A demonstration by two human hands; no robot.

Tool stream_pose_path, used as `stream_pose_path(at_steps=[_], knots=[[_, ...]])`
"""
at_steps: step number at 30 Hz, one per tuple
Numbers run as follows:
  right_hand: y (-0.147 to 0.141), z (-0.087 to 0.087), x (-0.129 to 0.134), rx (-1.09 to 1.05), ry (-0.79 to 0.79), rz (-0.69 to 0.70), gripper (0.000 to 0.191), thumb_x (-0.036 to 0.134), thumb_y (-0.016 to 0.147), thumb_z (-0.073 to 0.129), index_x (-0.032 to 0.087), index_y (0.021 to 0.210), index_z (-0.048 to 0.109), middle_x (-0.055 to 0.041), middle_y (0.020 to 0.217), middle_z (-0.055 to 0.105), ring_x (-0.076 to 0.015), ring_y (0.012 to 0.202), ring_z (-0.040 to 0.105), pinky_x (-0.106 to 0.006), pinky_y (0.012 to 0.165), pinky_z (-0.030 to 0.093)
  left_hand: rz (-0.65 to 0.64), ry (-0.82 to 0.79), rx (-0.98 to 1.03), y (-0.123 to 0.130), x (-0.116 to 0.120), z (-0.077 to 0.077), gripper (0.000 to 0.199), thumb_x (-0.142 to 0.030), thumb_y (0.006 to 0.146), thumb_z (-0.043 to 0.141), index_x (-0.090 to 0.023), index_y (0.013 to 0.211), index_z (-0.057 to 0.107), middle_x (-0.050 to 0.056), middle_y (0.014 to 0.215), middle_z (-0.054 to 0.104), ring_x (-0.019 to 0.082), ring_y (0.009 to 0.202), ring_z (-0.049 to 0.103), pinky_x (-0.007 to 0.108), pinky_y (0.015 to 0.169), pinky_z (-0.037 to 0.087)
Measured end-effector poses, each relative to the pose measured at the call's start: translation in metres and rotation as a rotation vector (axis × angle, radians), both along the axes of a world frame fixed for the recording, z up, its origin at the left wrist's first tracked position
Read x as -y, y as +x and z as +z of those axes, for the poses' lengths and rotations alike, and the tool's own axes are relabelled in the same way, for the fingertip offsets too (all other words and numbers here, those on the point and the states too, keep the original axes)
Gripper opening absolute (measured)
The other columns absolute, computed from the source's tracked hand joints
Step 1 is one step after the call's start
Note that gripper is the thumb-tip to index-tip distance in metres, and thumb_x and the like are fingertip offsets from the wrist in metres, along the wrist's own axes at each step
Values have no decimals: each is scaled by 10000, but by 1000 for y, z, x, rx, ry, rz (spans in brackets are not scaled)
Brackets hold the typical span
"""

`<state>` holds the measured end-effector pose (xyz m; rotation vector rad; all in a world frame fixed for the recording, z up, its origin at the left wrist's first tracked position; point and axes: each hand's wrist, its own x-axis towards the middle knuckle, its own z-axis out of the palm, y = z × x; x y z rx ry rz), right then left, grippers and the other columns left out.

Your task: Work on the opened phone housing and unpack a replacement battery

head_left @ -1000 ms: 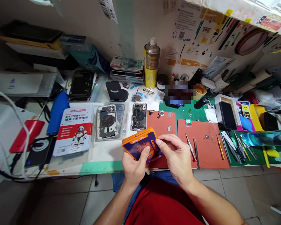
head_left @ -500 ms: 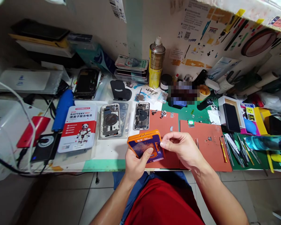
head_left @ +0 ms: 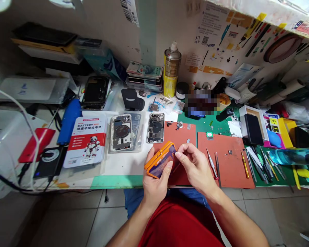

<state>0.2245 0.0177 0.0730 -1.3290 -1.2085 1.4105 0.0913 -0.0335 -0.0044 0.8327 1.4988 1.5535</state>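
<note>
workbench (head_left: 123, 166) beyond the fingers
left hand (head_left: 156, 181) curls round orange case (head_left: 161, 159); right hand (head_left: 198, 168) pinches thumb to forefinger at its edge

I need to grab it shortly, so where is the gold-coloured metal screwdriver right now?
In the head view, it lies toward the right side, on the reddish-brown mat, just left of the row of mixed tools.

Yellow spray can (head_left: 172, 70) against wall.
</note>
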Motion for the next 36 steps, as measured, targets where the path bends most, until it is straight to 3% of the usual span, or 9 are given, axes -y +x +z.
stream_pose_path(at_steps=[7, 10, 13, 16, 21, 26, 30, 32, 36], knots=[[-17, 14, 9, -59, -151, 75, 355, 554, 901, 800, 215, 827, 726, -11, 756, 659, -171, 719, 565, -316, 698, 482, -84, -41, 160, 2, 0, -1, 837, -422, 872, 886, -302, 1592, 476, 132, 1500, 656, 294, 1315, 703, 421, 1137, 568], [-23, 16, 15, 95, 61, -25, 316, 483, 981, 737, 227, 797, 721, -23, 814, 669, -186, 791, 592, -336, 773, 490, -130, -56, 209, 0, -3, -1, 838, -482, 900, 852, -320, 1611, 441, 127, 1602, 575, 296, 1418, 629, 428, 1200, 511], [-19, 6, 16, 199, 271, -72, 141, 385, 989, 751, 250, 1026, 731, -40, 1013, 689, -200, 928, 620, -340, 864, 513, -141, -35, 279, -2, -6, -1, 763, -565, 956, 768, -334, 1609, 447, 104, 1674, 508, 274, 1497, 557, 388, 1253, 442], [-15, -9, 14, 261, 288, -40, 273, 355, 970, 787, 259, 1206, 687, -51, 1122, 681, -210, 1021, 640, -343, 911, 527, -184, 6, 491, -3, -7, 3, 768, -693, 950, 696, -377, 1608, 458, 92, 1659, 538, 278, 1452, 604, 393, 1214, 491], [-19, -20, 12, 332, 309, -44, 165, 320, 1040, 692, 250, 1189, 691, -21, 1007, 670, -186, 922, 641, -327, 856, 524, -200, 54, 775, -1, -10, 15, 892, -861, 861, 641, -385, 1603, 504, 99, 1627, 586, 317, 1466, 591, 466, 1237, 478], [-24, -20, 8, 331, 338, -80, 164, 299, 1027, 707, 252, 1184, 703, -20, 1010, 661, -180, 906, 635, -308, 820, 536, -184, 42, 819, -4, -14, 15, 806, -850, 894, 613, -376, 1546, 596, 82, 1624, 594, 330, 1498, 557, 506, 1301, 385], [-27, -24, 7, 321, 363, -91, 44, 233, 1023, 696, 244, 1041, 735, -28, 1000, 642, -183, 919, 634, -312, 829, 548, -197, 38, 827, -8, -19, 11, 758, -835, 896, 632, -381, 1502, 643, 69, 1589, 631, 318, 1486, 573, 491, 1292, 402], [-28, -25, 6, 322, 405, -99, 72, 207, 1029, 680, 239, 995, 735, -35, 1007, 630, -189, 947, 637, -323, 853, 552, -205, 29, 837, -9, -21, 11, 788, -844, 886, 638, -375, 1519, 628, 75, 1564, 653, 318, 1496, 564, 485, 1289, 409], [-24, -25, 2, 347, 504, -85, 140, 198, 1051, 655, 243, 1172, 711, -57, 1097, 651, -203, 1024, 651, -352, 912, 556, -235, 4, 852, -11, -24, 13, 820, -855, 896, 611, -345, 1537, 615, 97, 1579, 638, 322, 1527, 530, 479, 1289, 410]])
